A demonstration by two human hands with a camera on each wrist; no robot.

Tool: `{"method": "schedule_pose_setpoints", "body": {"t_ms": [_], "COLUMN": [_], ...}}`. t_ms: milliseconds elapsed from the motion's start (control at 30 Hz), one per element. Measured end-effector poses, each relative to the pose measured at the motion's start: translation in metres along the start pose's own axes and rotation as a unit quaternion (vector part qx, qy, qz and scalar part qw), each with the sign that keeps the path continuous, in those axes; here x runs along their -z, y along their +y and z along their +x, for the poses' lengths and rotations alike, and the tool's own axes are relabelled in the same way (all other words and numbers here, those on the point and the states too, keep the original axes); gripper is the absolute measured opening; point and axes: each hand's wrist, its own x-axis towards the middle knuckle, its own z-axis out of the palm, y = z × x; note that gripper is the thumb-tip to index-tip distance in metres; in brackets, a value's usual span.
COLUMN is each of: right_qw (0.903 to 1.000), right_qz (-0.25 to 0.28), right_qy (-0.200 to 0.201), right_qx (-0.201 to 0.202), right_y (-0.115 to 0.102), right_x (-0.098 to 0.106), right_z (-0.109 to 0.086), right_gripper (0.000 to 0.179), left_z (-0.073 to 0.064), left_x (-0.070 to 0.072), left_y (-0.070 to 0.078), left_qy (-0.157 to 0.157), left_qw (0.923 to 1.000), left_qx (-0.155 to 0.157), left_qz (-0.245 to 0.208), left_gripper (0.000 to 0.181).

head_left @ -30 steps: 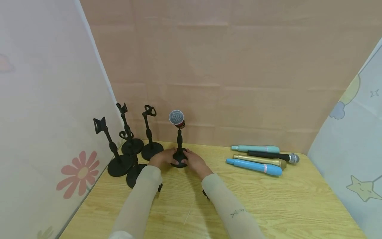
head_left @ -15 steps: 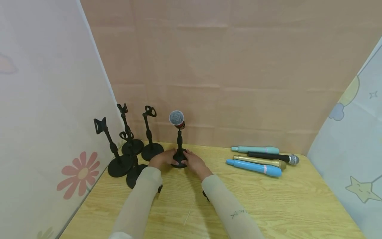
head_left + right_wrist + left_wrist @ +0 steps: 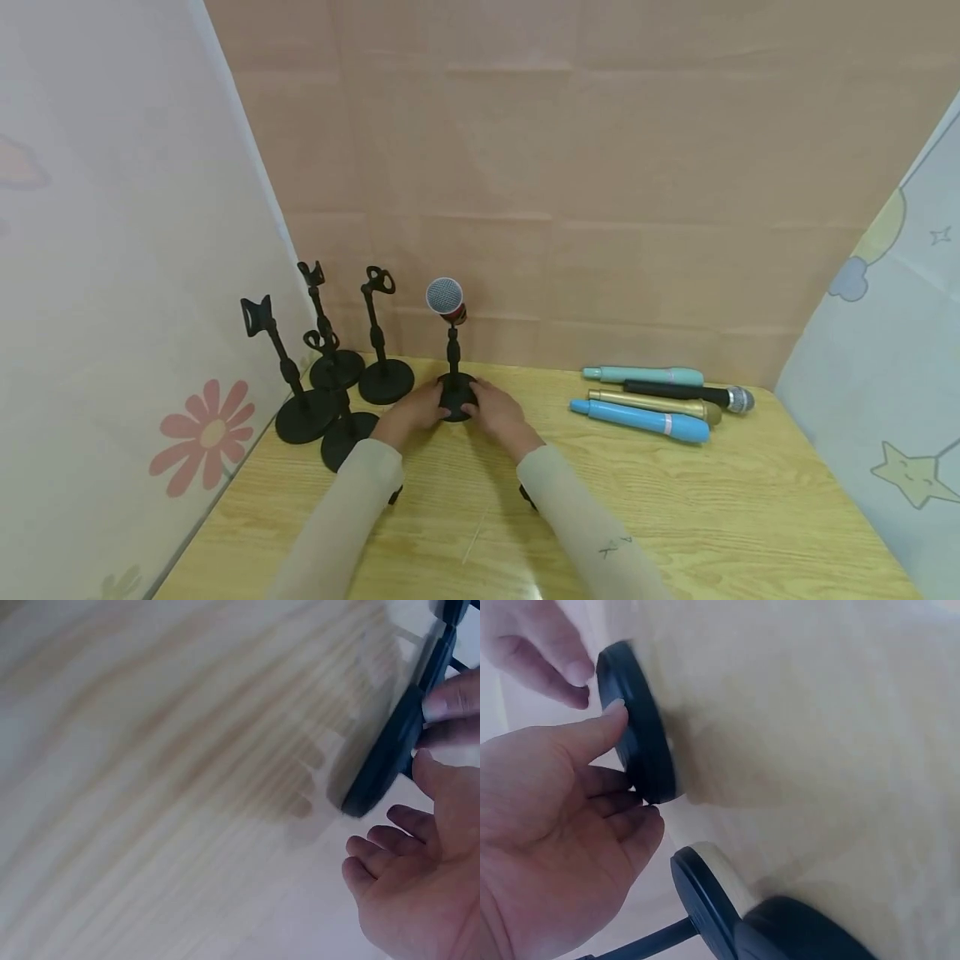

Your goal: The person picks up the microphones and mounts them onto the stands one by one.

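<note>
A microphone (image 3: 445, 297) with a silver mesh head and a red body sits in the clip of a black desk microphone stand (image 3: 453, 354), upright near the back of the table. My left hand (image 3: 415, 410) is at the left of the round base (image 3: 639, 724), thumb on its edge and fingertips around the rim. On the other side is my right hand (image 3: 498, 414), its thumb at the base and its other fingers loosely bent, apart from the rim in the right wrist view (image 3: 424, 874).
Several bare black stands (image 3: 386, 379) cluster on the left, one close beside my left forearm. At the right lie a teal microphone (image 3: 645, 376), a black one (image 3: 675, 390), a gold one (image 3: 652, 402) and a blue one (image 3: 637, 419). A brown paper-like backdrop (image 3: 562, 208) rises behind.
Both wrists have drawn slightly back and apart, and the right fingers have loosened at the base. The stand and microphone look nearly unmoved; the whole view has shifted a little.
</note>
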Motion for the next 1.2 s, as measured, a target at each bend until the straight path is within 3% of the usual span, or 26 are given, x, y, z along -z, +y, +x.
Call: {"method": "schedule_pose_setpoints", "body": {"t_ms": [167, 300, 467, 733, 967, 1200], "right_qw": [0.9997, 0.9994, 0.9996, 0.9995, 0.9993, 0.9981], "right_qz": [0.013, 0.007, 0.002, 0.015, 0.026, 0.058], "right_qy": [-0.014, -0.022, -0.018, 0.008, 0.016, 0.019], "right_qx": [0.012, 0.025, 0.023, 0.026, 0.019, -0.012], "right_y": [0.014, 0.023, 0.034, 0.056, 0.076, 0.098], "right_x": [0.011, 0.020, 0.033, 0.047, 0.059, 0.069], "right_z": [-0.011, -0.020, -0.038, -0.064, -0.083, -0.100], "right_gripper": [0.057, 0.051, 0.049, 0.050, 0.053, 0.054], "left_z": [-0.016, -0.033, -0.057, -0.091, -0.119, -0.145], "left_x": [-0.012, -0.016, -0.014, -0.007, -0.005, -0.001], "left_y": [-0.002, -0.001, 0.007, 0.011, 0.005, -0.012], "left_qy": [0.023, 0.042, 0.066, 0.065, 0.083, 0.084], "left_qw": [0.9994, 0.9981, 0.9967, 0.9975, 0.9964, 0.9964], "left_qx": [0.008, -0.007, -0.024, -0.020, -0.019, 0.005], "left_qz": [0.023, 0.046, 0.041, 0.022, 0.002, -0.005], "left_gripper": [0.071, 0.066, 0.062, 0.063, 0.056, 0.052]}}
